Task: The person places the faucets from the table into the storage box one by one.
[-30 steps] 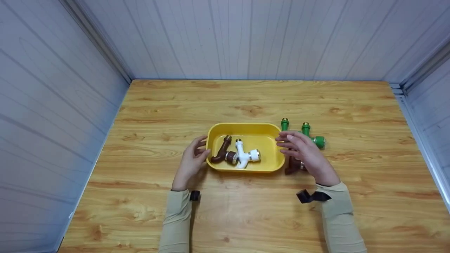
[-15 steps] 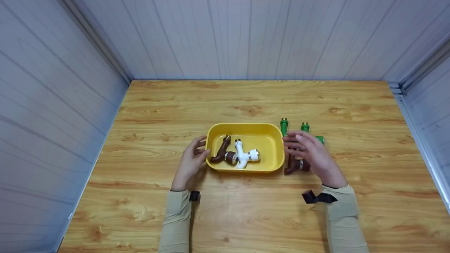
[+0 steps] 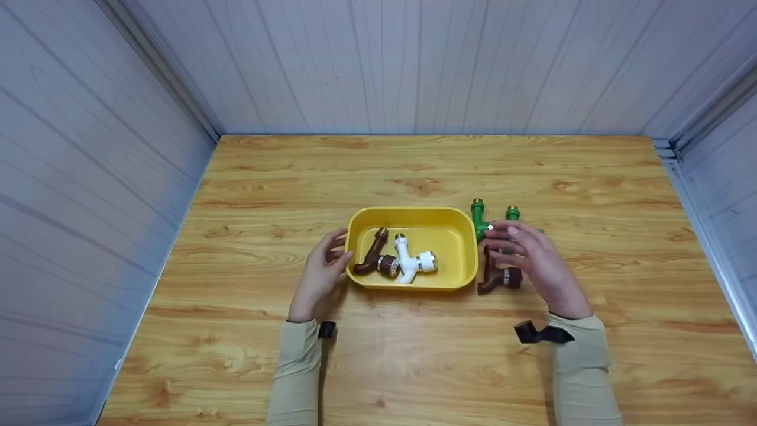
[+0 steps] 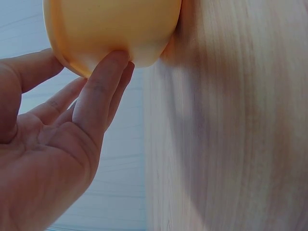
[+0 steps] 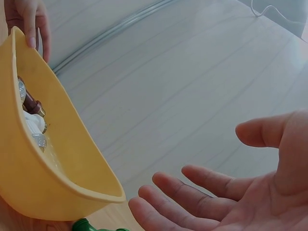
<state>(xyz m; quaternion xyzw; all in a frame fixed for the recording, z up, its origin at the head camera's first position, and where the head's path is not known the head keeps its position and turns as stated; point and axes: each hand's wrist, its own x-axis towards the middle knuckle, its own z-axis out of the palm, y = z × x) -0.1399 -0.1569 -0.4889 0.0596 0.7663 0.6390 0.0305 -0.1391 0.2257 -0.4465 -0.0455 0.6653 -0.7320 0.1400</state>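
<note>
A yellow plastic basin (image 3: 443,280) lies on the table, holding a brown tap (image 3: 371,255) and a white tap (image 3: 407,260). My left hand (image 3: 322,266) holds the basin's left end; in the left wrist view, fingertips (image 4: 114,60) press its outer wall and the thumb is at the rim. My right hand (image 3: 535,266) hovers right of the basin with loosely bent, spread fingers and nothing in them. Below and beside it lie another brown tap (image 3: 491,275) and two green taps, the nearer-to-basin green tap (image 3: 478,219) and a second green tap (image 3: 513,213), partly hidden by the hand.
The wood-grain table (image 3: 284,183) meets pale panel walls at the back (image 3: 390,71) and left. Black straps with small blocks (image 3: 541,333) sit at both wrists over beige sleeves.
My right hand has moved right, away from the basin's right rim, uncovering more of the brown tap and the nearer green tap. My left hand and the basin stay nearly still.
</note>
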